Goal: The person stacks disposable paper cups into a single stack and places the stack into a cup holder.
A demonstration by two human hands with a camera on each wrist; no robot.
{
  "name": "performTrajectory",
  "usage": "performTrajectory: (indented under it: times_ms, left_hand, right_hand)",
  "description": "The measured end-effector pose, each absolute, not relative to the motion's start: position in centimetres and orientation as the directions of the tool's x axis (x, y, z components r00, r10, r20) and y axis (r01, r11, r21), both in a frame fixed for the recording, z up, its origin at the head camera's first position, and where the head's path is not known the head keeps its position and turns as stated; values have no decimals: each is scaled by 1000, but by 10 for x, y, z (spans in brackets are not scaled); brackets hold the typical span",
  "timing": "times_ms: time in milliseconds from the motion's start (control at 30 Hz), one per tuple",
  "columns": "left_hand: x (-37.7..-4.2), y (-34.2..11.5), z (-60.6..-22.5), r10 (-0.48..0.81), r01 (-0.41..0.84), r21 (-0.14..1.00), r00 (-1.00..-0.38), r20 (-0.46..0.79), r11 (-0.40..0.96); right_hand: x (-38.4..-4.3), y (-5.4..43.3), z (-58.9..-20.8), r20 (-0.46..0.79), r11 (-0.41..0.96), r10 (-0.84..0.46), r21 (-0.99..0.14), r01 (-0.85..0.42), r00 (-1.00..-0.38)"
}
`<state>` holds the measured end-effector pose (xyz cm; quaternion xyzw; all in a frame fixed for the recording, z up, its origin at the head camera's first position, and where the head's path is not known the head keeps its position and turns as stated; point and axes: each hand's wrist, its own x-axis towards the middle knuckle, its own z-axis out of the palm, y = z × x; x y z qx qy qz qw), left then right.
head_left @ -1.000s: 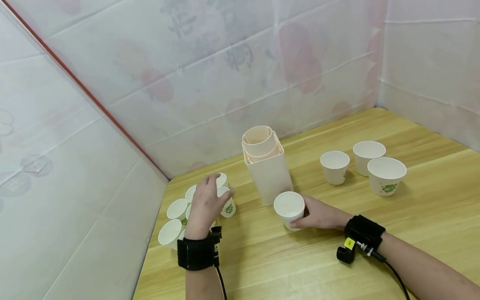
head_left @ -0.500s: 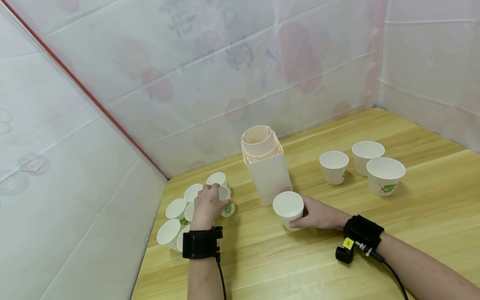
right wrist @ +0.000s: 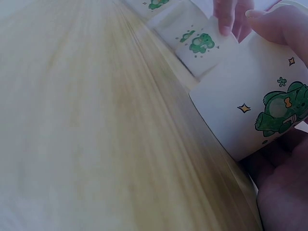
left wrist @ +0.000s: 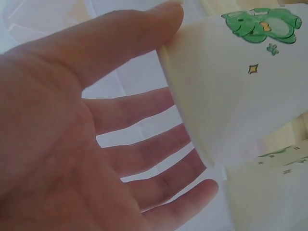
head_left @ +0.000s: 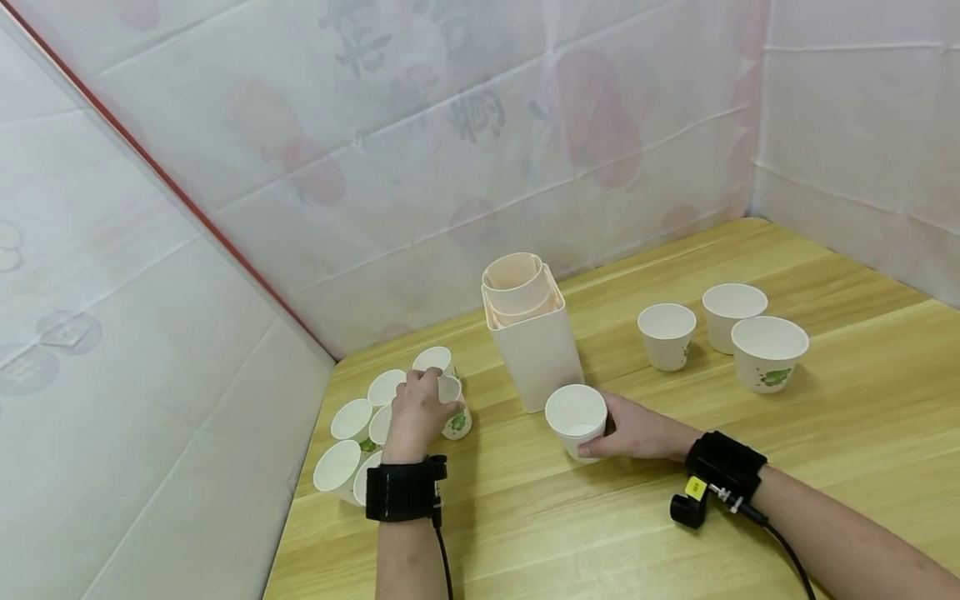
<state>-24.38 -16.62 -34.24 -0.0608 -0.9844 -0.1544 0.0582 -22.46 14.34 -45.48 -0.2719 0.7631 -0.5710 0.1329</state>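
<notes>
In the head view my left hand (head_left: pixel 415 412) reaches over the cluster of cups at the left and holds the rim of a white paper cup (head_left: pixel 457 423) with a green print. The left wrist view shows the thumb at that paper cup's rim (left wrist: pixel 231 91), with the other fingers reaching behind it. My right hand (head_left: pixel 641 427) grips another white paper cup (head_left: pixel 576 421) from its right side, thumb in front. A green bear is printed on that cup (right wrist: pixel 231 91) in the right wrist view. It stands upright, open end up.
Several more paper cups (head_left: pixel 351 419) stand close together around my left hand. Behind the right-hand cup is a tall white square container (head_left: pixel 542 358) with round tubes (head_left: pixel 517 287) nested in it. Three cups (head_left: pixel 768 354) stand at the right. Sheeted walls (head_left: pixel 450 192) border the table.
My left hand has come down onto the paper cup, and its fingers have closed at the rim. The right hand keeps its hold on the other cup in the same place.
</notes>
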Motion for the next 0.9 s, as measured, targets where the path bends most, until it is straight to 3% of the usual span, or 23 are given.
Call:
performTrajectory:
  times_ms: [200, 667, 900]
  left_hand:
    - [-240, -161, -335, 170, 211, 340, -975, 145, 916]
    - [-206, -143, -305, 290, 391, 343, -905, 310, 854]
    - [-190, -136, -295, 361, 522, 342, -826, 433, 782]
  right_hand:
    - [-225, 143, -456, 104, 210, -565, -941, -264, -818]
    - [-225, 143, -455, 98, 214, -560, -942, -259, -822]
    - [-224, 143, -455, 100, 218, -560, -940, -263, -822]
